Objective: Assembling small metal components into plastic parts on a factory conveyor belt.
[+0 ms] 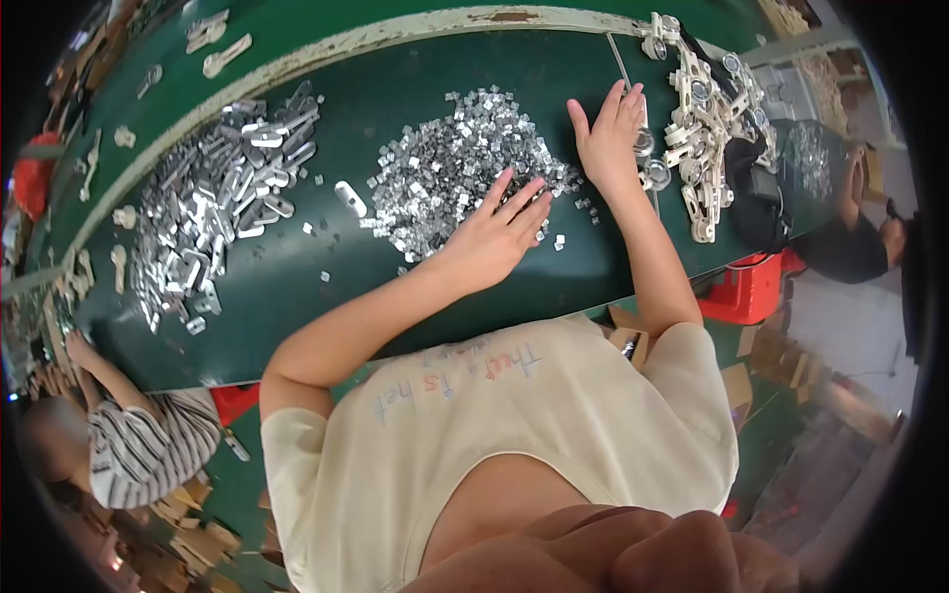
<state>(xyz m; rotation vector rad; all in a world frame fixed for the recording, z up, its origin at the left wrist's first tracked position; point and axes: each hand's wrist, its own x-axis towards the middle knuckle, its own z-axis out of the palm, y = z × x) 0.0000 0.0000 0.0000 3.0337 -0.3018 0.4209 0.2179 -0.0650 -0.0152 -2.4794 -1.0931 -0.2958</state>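
My left hand (pixel 494 238) reaches over the lower right edge of a heap of small shiny clear or metallic pieces (pixel 425 163), its fingers spread and seemingly touching the heap. To the right of that heap, my right hand (pixel 608 138) lies with thumb and fingers apart. Its fingertips are beside a thin rod (pixel 618 61) and close to a cluster of cream-coloured jointed parts with round discs (pixel 697 109). Neither hand appears to grip anything. What lies under the palms is hidden.
A pile of elongated silver metal pieces (pixel 222 198) covers the left of the green table (pixel 326 306). One silver oval piece (pixel 350 199) lies between the piles. A pale rail (pixel 395 32) borders the far side. Co-workers sit at both sides; a red stool (pixel 743 294) stands right.
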